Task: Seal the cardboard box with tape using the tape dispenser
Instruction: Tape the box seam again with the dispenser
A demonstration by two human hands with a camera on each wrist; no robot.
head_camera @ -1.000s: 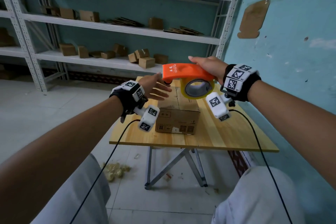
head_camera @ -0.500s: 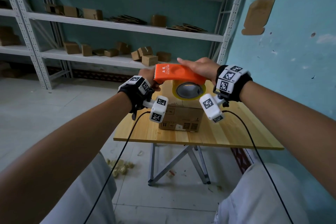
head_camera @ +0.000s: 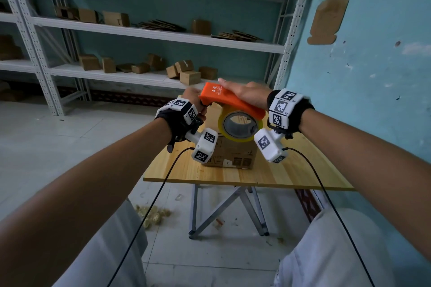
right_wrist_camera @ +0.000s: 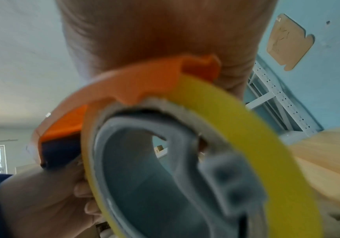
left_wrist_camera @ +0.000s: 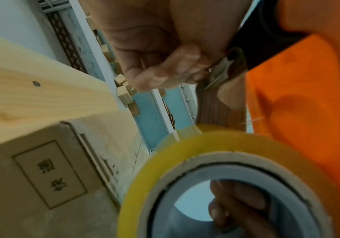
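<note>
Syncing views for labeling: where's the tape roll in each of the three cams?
Head: tape roll at centre, under the orange dispenser, in front of the box.
Left wrist: fills the lower right, orange body beside it.
Right wrist: big yellow ring across centre and right.
Shared landmark: the orange dispenser, in all three.

Your left hand (left_wrist_camera: 161, 53) fills the top of the left wrist view, fingertips (left_wrist_camera: 185, 67) bunched and pinching the loose end of tape (left_wrist_camera: 218, 75) at the front of the orange tape dispenser (left_wrist_camera: 299, 112). The yellow tape roll (left_wrist_camera: 216, 148) sits below on its grey hub. The cardboard box (left_wrist_camera: 49, 177) stands on the wooden table (left_wrist_camera: 32, 90), near its far edge. Fingers of your other hand (left_wrist_camera: 238, 204) show through the hub.
</note>
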